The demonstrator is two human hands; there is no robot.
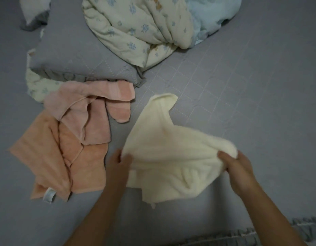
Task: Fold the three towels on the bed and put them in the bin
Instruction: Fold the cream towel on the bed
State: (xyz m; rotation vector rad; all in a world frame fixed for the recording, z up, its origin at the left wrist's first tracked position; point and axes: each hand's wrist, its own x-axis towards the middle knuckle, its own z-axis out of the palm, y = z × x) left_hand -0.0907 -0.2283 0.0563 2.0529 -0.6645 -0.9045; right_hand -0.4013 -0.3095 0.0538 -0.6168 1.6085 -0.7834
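Note:
A cream towel hangs crumpled between my two hands above the grey bed. My left hand grips its left edge and my right hand grips its right edge. To the left a pink towel lies rumpled on the bed, partly over an orange towel that lies spread with a white label at its near corner. No bin is in view.
A grey pillow lies behind the pink towel. A bunched floral duvet and a light blue blanket sit at the far side. The bed's ruffled near edge runs along the bottom right.

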